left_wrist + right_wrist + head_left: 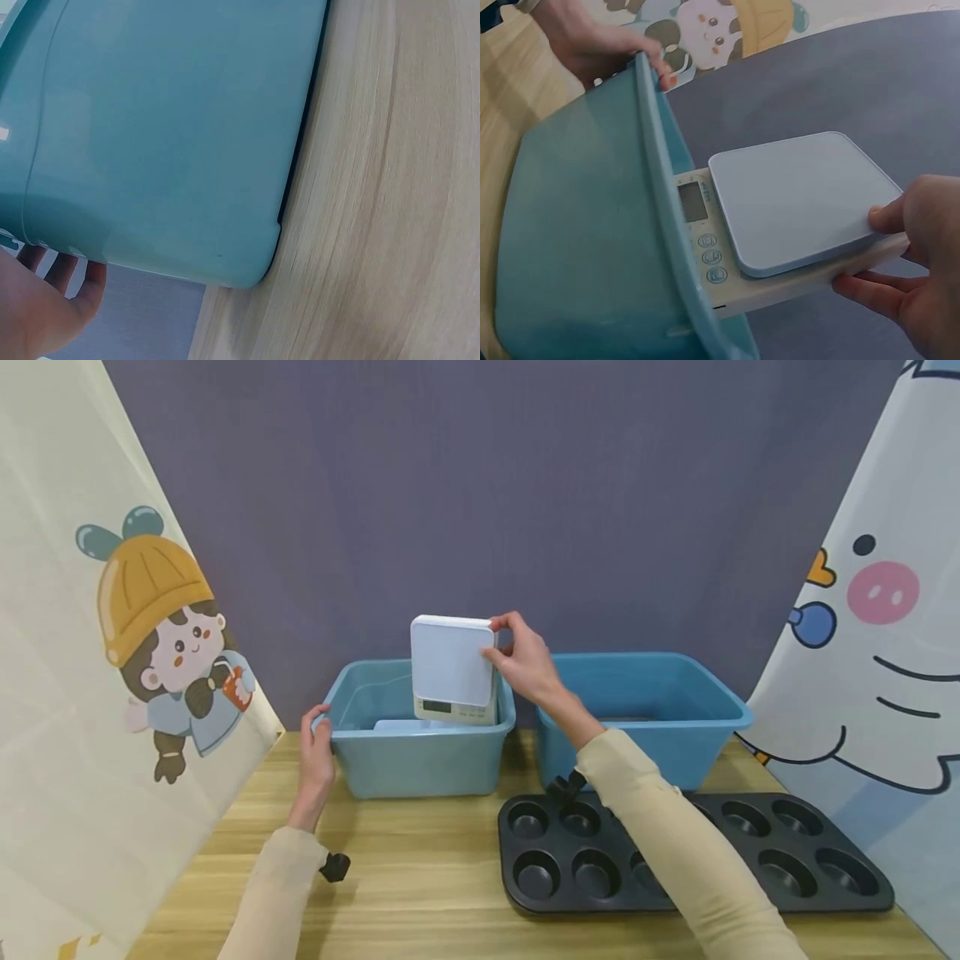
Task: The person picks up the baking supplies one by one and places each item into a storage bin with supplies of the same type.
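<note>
This looks like a small screened-off booth rather than an ordinary room: a wood-grain table (420, 877) at the bottom of the frame, a plain dark backdrop (480, 485) across the top, and cartoon-printed sheets (45, 693) along both edges. The scale (452, 660) at centre and muffin tray (558, 846) at lower right are kitchen goods.

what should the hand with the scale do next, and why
Perhaps ease the white scale down into the left bin, though whether it is going in or out is unclear: its display end is inside the bin, the right hand pinches it near a top corner, and the left hand holds the bin's rim.
</note>
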Action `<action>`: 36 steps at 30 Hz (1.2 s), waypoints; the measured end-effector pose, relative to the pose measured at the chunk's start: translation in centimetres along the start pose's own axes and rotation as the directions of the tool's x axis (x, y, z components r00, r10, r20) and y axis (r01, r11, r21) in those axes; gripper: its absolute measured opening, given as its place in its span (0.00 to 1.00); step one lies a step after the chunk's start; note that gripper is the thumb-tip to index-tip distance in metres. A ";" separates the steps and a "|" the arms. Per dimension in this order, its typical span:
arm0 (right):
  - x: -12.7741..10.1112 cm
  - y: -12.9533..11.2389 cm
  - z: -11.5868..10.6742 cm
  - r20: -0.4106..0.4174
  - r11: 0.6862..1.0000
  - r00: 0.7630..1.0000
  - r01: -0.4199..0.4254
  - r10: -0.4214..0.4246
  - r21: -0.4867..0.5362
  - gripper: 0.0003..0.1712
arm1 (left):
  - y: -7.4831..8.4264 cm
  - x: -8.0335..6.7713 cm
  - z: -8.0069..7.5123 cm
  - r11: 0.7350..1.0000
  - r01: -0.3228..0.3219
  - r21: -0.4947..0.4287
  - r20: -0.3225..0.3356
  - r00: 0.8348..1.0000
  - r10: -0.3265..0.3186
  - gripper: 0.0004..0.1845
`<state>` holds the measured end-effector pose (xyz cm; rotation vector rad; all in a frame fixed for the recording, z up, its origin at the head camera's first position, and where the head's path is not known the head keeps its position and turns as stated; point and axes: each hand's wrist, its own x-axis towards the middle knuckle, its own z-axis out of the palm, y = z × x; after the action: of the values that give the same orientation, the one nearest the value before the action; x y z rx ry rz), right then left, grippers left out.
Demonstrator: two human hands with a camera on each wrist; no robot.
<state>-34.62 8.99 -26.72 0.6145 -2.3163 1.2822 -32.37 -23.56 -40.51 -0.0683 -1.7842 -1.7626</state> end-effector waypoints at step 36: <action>-4.6 5.0 -2.0 0.128 0.984 0.989 -0.054 0.077 -0.170 0.17 | 1.7 -0.4 -0.4 0.999 0.032 0.024 0.028 0.999 -0.033 0.23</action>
<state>-33.37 13.91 -31.62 0.5893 -2.5420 1.0910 -31.10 -23.62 -39.25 -0.0555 -1.8360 -1.7712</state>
